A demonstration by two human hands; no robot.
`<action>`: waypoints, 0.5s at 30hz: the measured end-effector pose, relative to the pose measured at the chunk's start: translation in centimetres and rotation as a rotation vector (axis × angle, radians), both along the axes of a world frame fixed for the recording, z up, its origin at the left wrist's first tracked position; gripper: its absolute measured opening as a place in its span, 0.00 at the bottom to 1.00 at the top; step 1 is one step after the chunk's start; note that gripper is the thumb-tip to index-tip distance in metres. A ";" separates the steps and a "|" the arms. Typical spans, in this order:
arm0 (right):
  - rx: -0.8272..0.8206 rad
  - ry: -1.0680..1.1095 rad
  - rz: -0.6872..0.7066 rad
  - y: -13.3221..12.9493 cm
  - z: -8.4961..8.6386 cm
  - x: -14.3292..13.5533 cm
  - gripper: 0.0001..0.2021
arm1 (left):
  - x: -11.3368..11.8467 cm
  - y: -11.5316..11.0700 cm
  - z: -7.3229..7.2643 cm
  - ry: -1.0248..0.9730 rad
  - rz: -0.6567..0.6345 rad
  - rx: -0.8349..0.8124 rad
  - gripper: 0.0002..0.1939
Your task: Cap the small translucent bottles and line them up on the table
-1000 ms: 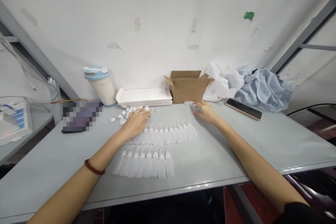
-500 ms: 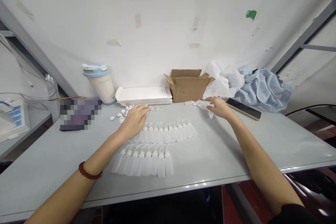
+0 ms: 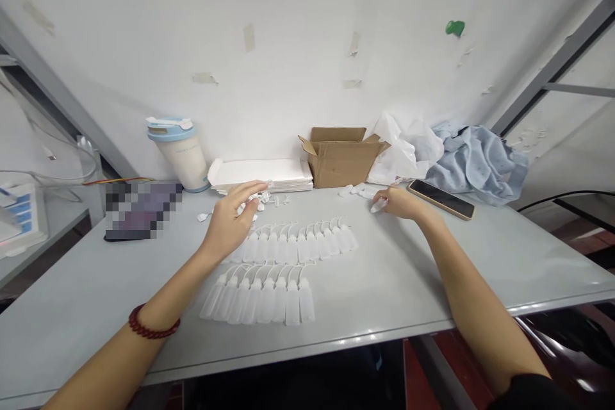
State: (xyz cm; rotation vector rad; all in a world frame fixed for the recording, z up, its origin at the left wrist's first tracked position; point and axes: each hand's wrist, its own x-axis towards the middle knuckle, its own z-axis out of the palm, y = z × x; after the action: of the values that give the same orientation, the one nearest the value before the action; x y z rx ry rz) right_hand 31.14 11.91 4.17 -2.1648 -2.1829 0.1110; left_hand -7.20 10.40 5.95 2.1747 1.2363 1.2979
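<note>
bottle [image 3: 379, 205] juts from fingers [image 3: 383, 195] of right hand [image 3: 402, 203].

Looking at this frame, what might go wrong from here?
The left hand is close over the back row of bottles; lowering it might knock some askew.

Small white caps lie loose around that hand, so a brush could scatter them.

The small bottle at the right hand's fingertips may slip.
</note>
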 end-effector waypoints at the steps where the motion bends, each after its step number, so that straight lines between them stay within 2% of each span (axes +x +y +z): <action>1: 0.001 0.002 -0.001 0.0 -0.1 -0.1 0.16 | 0.0 -0.1 0.1 -0.019 0.003 -0.016 0.16; 5: 0.015 0.030 -0.005 -0.3 0.1 -0.7 0.13 | 0.1 -0.1 0.3 -0.032 0.003 -0.132 0.16; 9: 0.059 0.093 0.020 -0.8 0.9 -1.3 0.09 | -0.2 0.7 -0.5 0.046 0.044 -0.270 0.17; 15: 0.180 0.228 0.081 -1.1 1.3 -2.5 0.08 | -0.6 1.3 -0.9 0.032 0.045 -0.296 0.17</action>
State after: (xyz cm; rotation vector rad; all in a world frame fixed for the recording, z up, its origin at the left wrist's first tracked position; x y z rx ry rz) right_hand 28.61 10.82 5.45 -1.8695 -2.0672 0.1505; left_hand -7.82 11.74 5.01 1.9746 1.3983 1.0241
